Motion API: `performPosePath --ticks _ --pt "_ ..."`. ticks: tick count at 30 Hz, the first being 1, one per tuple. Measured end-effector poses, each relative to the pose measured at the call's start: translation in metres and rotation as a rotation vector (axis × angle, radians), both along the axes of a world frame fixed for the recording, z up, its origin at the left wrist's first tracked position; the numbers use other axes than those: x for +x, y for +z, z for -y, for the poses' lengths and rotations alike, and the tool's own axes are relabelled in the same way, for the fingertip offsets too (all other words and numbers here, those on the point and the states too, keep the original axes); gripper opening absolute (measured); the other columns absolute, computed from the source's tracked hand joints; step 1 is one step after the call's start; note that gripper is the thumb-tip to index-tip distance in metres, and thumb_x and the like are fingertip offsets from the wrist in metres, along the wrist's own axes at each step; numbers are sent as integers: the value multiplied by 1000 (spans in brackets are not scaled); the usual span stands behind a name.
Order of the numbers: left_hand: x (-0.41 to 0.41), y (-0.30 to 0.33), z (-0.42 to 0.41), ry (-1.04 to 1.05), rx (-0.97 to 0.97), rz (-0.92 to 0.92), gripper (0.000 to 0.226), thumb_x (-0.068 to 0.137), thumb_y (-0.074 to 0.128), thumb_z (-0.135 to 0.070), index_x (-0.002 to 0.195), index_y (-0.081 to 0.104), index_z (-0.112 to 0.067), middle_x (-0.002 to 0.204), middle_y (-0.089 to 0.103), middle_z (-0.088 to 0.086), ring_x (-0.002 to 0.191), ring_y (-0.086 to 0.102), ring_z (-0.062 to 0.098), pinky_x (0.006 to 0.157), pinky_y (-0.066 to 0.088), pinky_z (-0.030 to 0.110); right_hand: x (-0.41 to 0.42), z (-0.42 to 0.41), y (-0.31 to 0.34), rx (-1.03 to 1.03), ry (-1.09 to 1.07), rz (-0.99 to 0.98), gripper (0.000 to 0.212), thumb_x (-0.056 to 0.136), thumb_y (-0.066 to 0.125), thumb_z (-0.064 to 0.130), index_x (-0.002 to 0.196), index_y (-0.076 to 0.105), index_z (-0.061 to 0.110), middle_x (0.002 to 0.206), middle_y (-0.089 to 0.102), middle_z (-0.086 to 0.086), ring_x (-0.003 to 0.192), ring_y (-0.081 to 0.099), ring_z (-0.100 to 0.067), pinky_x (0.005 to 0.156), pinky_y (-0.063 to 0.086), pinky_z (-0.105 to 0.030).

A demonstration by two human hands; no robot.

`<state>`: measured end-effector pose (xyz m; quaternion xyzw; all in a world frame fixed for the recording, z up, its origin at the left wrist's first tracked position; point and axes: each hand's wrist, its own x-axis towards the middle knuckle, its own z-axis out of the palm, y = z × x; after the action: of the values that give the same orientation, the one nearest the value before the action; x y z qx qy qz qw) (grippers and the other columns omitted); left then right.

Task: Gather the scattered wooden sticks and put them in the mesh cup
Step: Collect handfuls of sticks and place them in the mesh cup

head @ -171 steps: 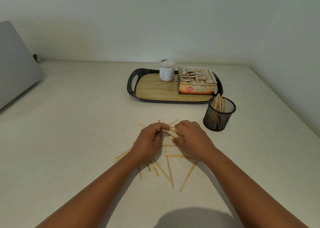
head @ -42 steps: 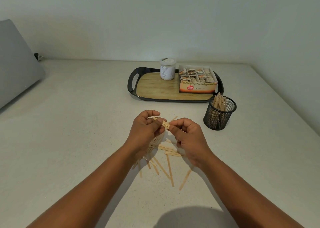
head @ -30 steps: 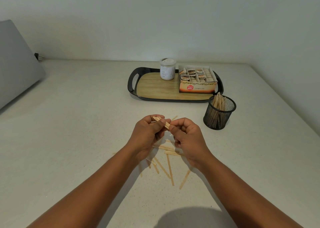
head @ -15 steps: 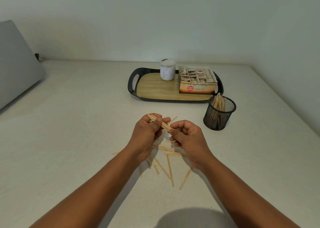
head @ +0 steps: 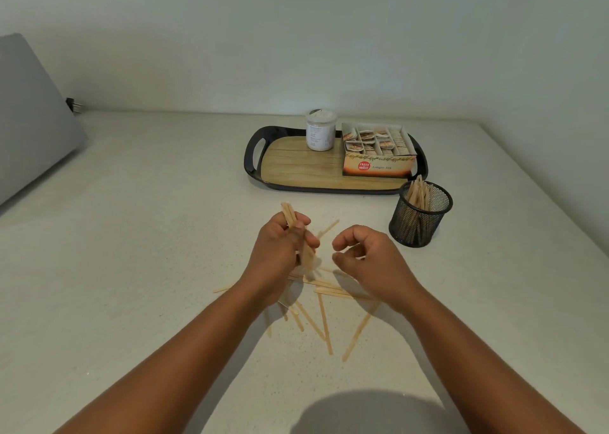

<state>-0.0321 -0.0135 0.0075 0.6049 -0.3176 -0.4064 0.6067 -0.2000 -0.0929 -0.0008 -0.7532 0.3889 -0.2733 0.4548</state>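
Left hand [head: 280, 249] grips a near-upright bundle of sticks [head: 290, 216]; right hand [head: 365, 255], loosely curled, apparently empty, lies nearer the mesh cup [head: 420, 214] standing far-right of both; scattered sticks [head: 324, 318] lie on the counter beneath.

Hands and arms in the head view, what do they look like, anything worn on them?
Both forearms are bare right down to the frame's lower edge: no sleeves show. The left hand and right hand wear no gloves, and no rings, watch or bracelet are visible on fingers or wrists. No markings can be made out.
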Motion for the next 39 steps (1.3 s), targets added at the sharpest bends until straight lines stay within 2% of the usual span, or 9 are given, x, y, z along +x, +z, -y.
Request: performPosePath --ticks 4,8,11,14,20,25,29,33,39 --pt "13 2 -4 -48 45 335 24 108 42 -27 99 64 -30 68 56 -9 62 56 12 65 55 34 -19 17 10 -181 220 -431 22 90 78 25 110 70 33 106 64 18 90 63 -4 70 47 -18" --pt "29 3 -8 -262 249 839 19 107 45 -29 92 55 -25 76 59 -6 66 54 12 60 43 31 -33 24 16 -184 377 -676 57 79 87 39 130 62 36 119 56 19 106 57 -5 82 48 -22" --pt "36 5 -12 -337 466 977 11 97 63 -36 100 56 -28 89 64 -7 75 62 11 60 47 28 -37 23 15 -175 432 -763 72 72 91 41 135 57 37 126 53 17 112 53 -9 90 50 -27" --pt "41 6 -16 -402 548 1007 34 82 80 -40 105 56 -33 95 59 -14 81 58 5 60 40 24 -36 20 10 -211 448 -790 67 75 90 36 133 57 35 122 53 15 107 53 -9 89 50 -27" --pt "47 8 -20 -528 604 1038 52 57 93 -51 85 52 -34 93 56 -11 82 56 10 64 41 28 -32 21 2 -239 385 -702 34 86 82 28 115 64 31 107 57 14 94 56 -7 80 51 -26" --pt "50 13 -26 -573 636 1043 64 54 96 -47 104 58 -35 109 54 -12 96 58 13 85 55 39 -31 20 -1 -260 341 -647 23 88 79 24 106 66 27 97 63 9 87 59 -14 78 52 -37" --pt "49 10 -26 -546 620 1088 51 66 90 -36 107 60 -31 110 53 -11 100 55 14 88 53 39 -28 20 -4 -305 325 -650 12 92 75 24 102 69 26 94 62 9 84 58 -11 73 49 -32" --pt "49 3 -23 -467 543 994 21 75 79 -16 88 64 -21 94 65 -6 90 63 18 78 52 38 -26 19 -5 -341 323 -669 3 95 70 25 93 68 24 88 60 10 77 55 -9 66 44 -28" --pt "49 -6 -19 -393 492 1017 20 80 81 -23 74 62 -28 83 66 -9 80 62 13 71 48 30 -26 18 -4 -341 293 -711 12 95 67 29 85 62 27 85 60 9 75 54 -10 67 46 -30"
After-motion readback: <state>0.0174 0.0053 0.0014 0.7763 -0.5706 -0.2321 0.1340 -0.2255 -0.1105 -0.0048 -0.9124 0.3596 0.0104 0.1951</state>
